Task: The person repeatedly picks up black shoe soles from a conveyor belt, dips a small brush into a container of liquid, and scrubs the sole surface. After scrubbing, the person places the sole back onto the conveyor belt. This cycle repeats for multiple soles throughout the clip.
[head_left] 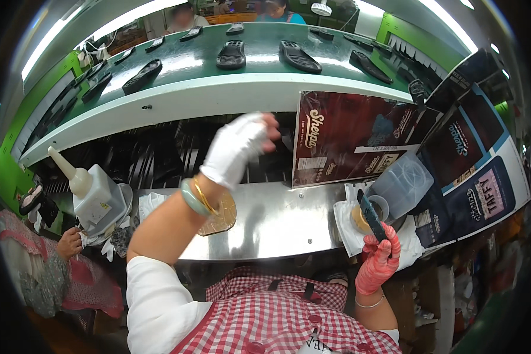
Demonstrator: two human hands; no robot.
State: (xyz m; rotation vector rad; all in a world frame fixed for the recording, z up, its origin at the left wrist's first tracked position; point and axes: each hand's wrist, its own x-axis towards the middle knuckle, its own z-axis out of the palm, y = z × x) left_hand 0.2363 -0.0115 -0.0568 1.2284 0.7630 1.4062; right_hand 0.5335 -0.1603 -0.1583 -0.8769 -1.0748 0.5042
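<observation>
My left hand (236, 150), in a white glove with bare fingertips, is raised over the dark gap between the metal shelf and the conveyor. Its fingers are smeared by motion, and nothing shows clearly in them. At the right, my right hand (379, 259), in a red-stained glove, grips a dark shoe sole (371, 217) seen nearly edge-on and tilted upward. Just behind that sole stand a small cup with yellowish contents (360, 219) and a clear plastic container (401, 183). Below my left forearm lies a golden-brown pad (221, 217), partly hidden.
Several black soles (231, 55) lie spaced out on the green conveyor (259, 41) behind its white edge. Printed cardboard panels (348, 138) stand at the right. A white bottle with a long nozzle (97, 197) is at the left, near a co-worker's hand (71, 243). The metal shelf (277, 230) spans the front.
</observation>
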